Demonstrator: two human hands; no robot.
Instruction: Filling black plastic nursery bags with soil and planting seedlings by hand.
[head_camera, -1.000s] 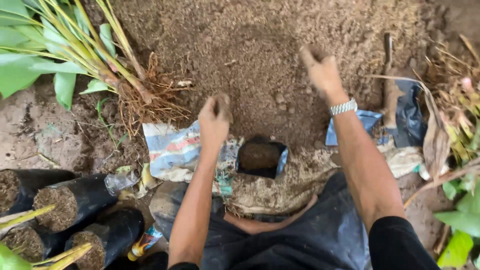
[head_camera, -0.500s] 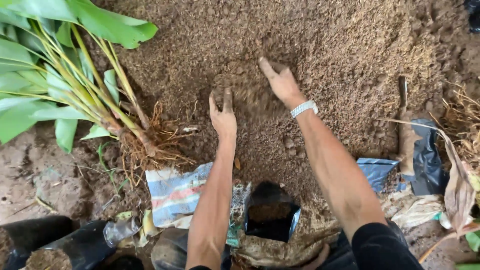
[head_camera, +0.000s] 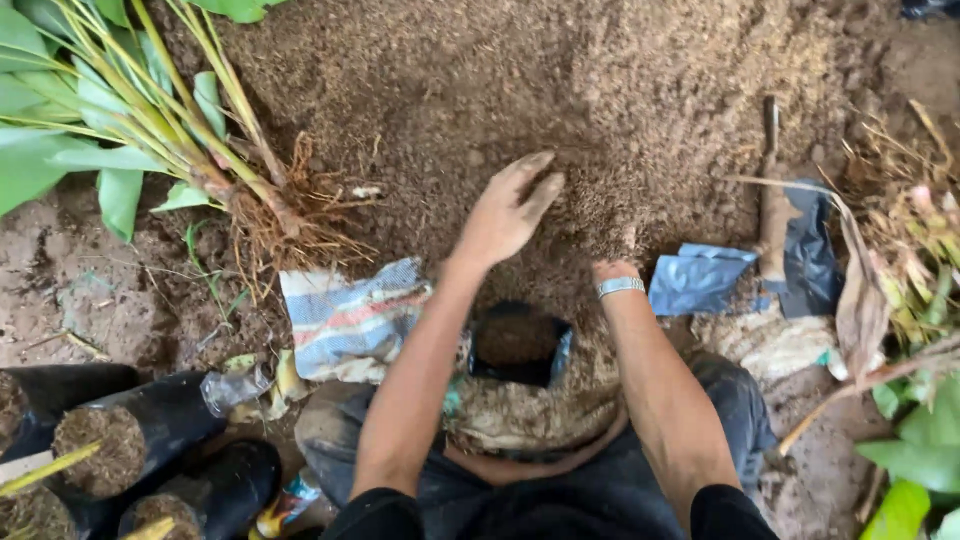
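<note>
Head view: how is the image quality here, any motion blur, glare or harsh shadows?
Head view: soft, even daylight with no glare or hard shadows. The left hand is slightly blurred at the fingers, the right hand is mostly buried in blurred, moving soil. The black bag, striped cloth and bare-rooted plants stay sharp. Edges show mild wide-angle stretch.

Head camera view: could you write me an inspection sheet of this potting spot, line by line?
Surface: heap of loose brown soil on bare ground.
Job's things: open black grow bag, partly filled with soil.
Clutter: striped sack, blue plastic sheet, filled bags lying on their sides.
Hands: left hand spread over the soil; right hand sunk in it, fingers hidden, wristwatch showing.
Cables: nothing seen.
Surroundings: uprooted seedlings, dry leaves.
</note>
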